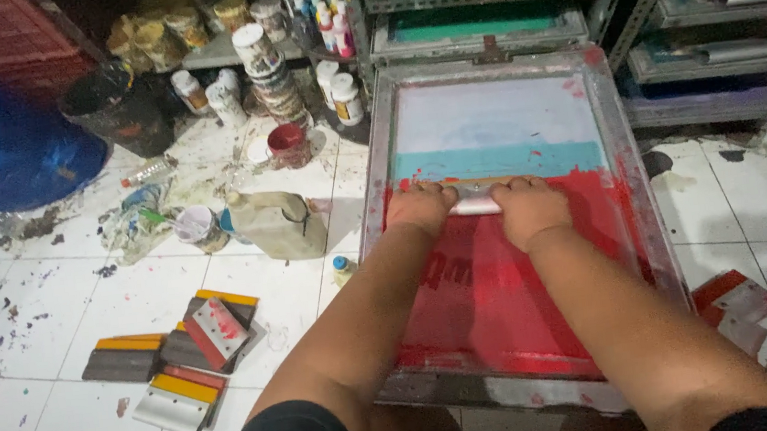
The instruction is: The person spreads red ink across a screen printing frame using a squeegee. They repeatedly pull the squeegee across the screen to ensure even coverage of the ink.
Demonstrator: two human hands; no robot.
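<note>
A metal-framed printing screen (pixel 630 168) lies in front of me, its mesh coated in red ink over the near half, with a teal band and pale area beyond. Both hands press on a squeegee (pixel 476 203) held across the screen at the edge of the red ink. My left hand (pixel 419 208) grips its left part, my right hand (pixel 529 208) its right part. Only a short pale strip of the squeegee shows between the hands.
Several spare squeegees (pixel 183 354) lie on the stained white tile floor to the left. A beige jug (pixel 277 223), a red cup (pixel 288 144), paint jars and bottles (pixel 268 65) stand beyond. Metal racks (pixel 475 3) with more screens fill the back. A red-smeared scraper (pixel 738 300) lies right.
</note>
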